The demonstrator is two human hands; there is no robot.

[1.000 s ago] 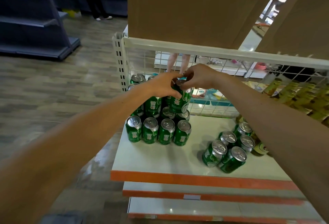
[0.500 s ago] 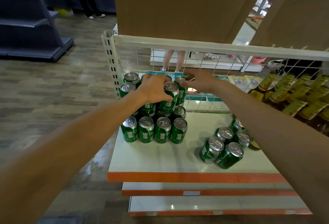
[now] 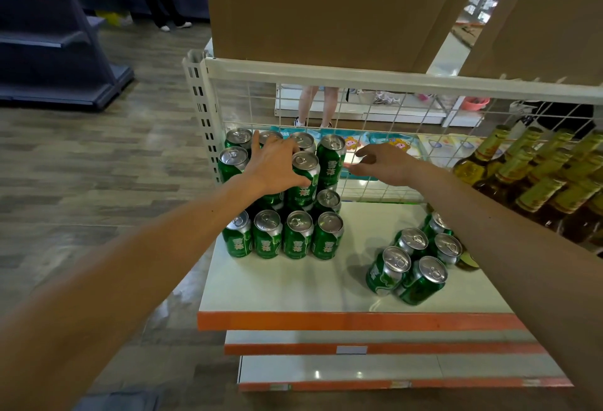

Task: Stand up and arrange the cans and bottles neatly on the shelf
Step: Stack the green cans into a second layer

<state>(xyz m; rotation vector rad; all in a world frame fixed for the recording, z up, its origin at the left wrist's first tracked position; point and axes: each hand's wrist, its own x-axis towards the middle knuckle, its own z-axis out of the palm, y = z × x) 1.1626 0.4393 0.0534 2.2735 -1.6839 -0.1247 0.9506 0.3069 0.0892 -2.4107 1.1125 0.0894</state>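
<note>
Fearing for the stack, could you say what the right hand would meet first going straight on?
Likely the green aluminium can at the top tier's right end, beside the right hand; depth unclear.

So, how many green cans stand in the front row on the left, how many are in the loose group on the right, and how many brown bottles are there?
Front-row green cans: 4
Loose-group green cans: 5
Brown bottles: no sure count, because they overlap and run out of the picture
Total counted: 9 cans
</note>
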